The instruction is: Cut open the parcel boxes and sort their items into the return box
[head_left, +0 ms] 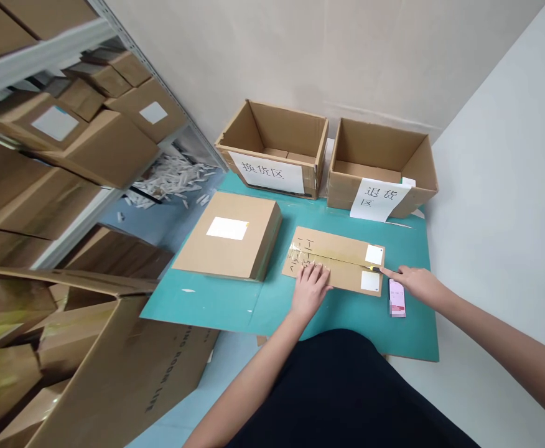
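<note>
Head view, going left to right: we see metal shelving (pixel 43 68) loaded with cartons, then a closed carton (pixel 228 239) with a white label, lying on a green mat (pixel 207 314). Our left hand (pixel 310 289) rests open and flat on a flat carton (pixel 333 261) (its seam is covered with tape). Our right hand (pixel 417 283) reaches with its index finger (pixel 389 272) to a small yellow-and-black tip (pixel 375 269) on that seam; we cannot tell if the hand grips anything. A pink box (pixel 397 298) lies just beside this hand, and two open cartons (pixel 272 130) (pixel 379 162) with paper signs stand behind.
</note>
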`<state>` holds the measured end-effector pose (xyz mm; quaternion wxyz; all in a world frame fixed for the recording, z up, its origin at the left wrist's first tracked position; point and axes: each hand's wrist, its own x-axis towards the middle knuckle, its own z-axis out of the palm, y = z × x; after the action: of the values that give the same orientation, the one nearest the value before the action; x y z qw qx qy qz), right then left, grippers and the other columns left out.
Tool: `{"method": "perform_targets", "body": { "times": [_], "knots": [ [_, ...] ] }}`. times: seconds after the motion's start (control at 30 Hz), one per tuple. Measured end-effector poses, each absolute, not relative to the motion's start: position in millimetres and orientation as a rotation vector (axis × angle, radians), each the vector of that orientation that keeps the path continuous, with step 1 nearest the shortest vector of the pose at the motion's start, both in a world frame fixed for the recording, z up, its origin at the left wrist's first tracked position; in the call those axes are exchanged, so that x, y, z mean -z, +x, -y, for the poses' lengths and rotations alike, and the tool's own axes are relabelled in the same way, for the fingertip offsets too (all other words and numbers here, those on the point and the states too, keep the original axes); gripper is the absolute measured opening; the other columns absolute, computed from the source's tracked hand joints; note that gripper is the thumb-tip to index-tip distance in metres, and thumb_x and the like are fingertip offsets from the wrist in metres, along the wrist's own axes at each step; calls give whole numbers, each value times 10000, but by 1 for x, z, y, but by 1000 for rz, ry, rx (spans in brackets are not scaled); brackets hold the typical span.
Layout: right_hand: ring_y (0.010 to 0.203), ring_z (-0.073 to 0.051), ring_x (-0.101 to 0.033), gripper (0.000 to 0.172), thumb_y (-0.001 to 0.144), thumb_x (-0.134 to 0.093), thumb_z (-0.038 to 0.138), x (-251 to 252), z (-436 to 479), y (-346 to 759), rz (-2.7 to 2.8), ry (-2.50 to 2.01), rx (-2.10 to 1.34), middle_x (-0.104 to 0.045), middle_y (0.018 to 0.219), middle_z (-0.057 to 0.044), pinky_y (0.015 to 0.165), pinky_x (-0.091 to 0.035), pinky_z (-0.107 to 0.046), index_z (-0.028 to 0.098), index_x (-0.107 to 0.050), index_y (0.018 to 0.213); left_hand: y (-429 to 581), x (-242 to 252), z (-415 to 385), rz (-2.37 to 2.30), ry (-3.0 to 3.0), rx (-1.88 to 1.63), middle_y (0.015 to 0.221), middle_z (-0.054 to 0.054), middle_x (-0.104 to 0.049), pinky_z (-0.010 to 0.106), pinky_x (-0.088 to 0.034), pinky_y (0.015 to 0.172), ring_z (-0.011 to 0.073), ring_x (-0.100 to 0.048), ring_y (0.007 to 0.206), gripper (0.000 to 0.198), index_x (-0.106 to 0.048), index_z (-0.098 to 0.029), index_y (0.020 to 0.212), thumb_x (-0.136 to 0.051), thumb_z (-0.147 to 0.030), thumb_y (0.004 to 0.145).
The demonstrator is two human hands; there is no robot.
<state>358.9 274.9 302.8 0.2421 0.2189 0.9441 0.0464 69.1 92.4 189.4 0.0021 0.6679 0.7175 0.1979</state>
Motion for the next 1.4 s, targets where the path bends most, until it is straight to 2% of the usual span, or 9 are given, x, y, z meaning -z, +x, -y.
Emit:
{"method": "perform_targets", "body": {
  "times": [0.17,0.37,0.6,0.83,1.2,1.4],
  "knots": [
    [602,-147,-571,875,849,-435,-27,-313,-277,370,-2564,605,-119,-649,885,-37,526,-266,-248,408,-247,1585,68,-188,-92,-2254,2116,-620,1365,133,-629,539,-356,1141,341,-507,1331,432,-615,-240,1325,-639,-372,915],
    [578,-129,-543,755,883,-406,8,-320,-276,384,-2568,646,-77,-646,867,-39,524,-248,-250,383,-375,1537,68,-188,-91,-2254,2085,-603,1374,130,-626,547,-348,1151,340,-504,1343,422,-615,-259,1328,-628,-353,917],
    [565,-133,-517,787,838,-410,-11,-324,-272,402,-2563,733,-60,-647,872,-43,524,-255,-259,374,-413,1524,67,-187,-91,-2225,2063,-635,1377,132,-621,554,-330,1160,343,-500,1348,455,-600,-281,1352,-645,-335,902],
    [558,-127,-498,741,874,-400,-12,-330,-267,408,-2595,770,-7,-610,823,-20,532,-245,-253,381,-450,1501,66,-186,-89,-2234,2111,-613,1363,138,-631,545,-338,1150,344,-506,1336,417,-614,-243,1329,-615,-353,926],
    [587,-136,-545,765,885,-384,1,-323,-264,420,-2554,798,-37,-611,828,-22,516,-241,-240,403,-378,1536,65,-188,-90,-2250,2087,-602,1376,128,-627,537,-357,1139,346,-507,1335,416,-622,-260,1325,-624,-338,917],
    [589,-137,-546,739,902,-395,20,-323,-261,421,-2574,827,-12,-613,835,-23,524,-248,-243,412,-393,1529,65,-188,-90,-2246,2071,-615,1370,128,-627,544,-365,1134,350,-511,1331,454,-609,-284,1350,-645,-336,901]
  ]
}}
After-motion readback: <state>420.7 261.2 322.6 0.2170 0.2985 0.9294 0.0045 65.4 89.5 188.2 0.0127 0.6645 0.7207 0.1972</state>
